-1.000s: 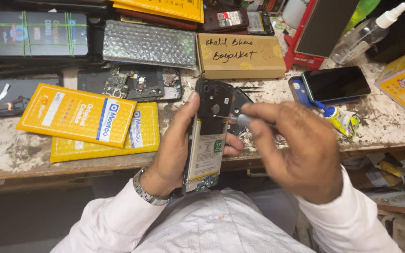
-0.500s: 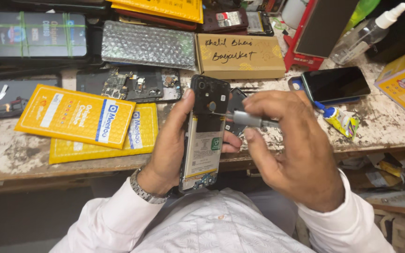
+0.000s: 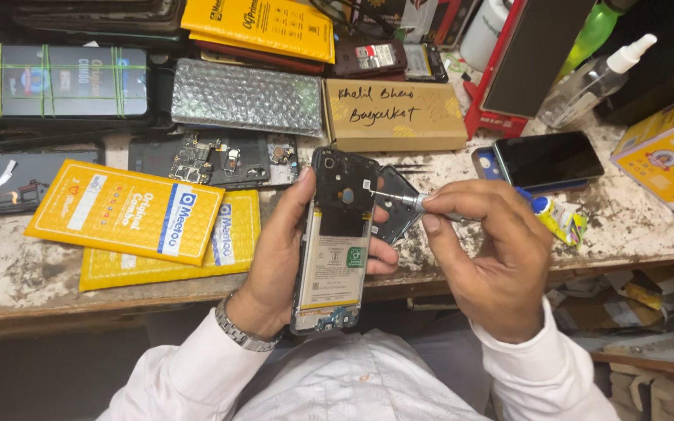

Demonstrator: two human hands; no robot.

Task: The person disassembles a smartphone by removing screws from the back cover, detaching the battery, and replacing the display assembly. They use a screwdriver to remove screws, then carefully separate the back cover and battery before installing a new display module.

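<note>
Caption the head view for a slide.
Left hand holds an opened phone; right hand sets a screwdriver to it.

The opened phone shows a black frame and a cream battery with a green square mark. The screwdriver is silvery. Two packets at left are yellow with blue bands. The cardboard box is tan, the bubble wrap silver-grey, the worktop mottled white and brown, the sleeves white.

Right hand hides screwdriver handle; phone screws too small
</note>
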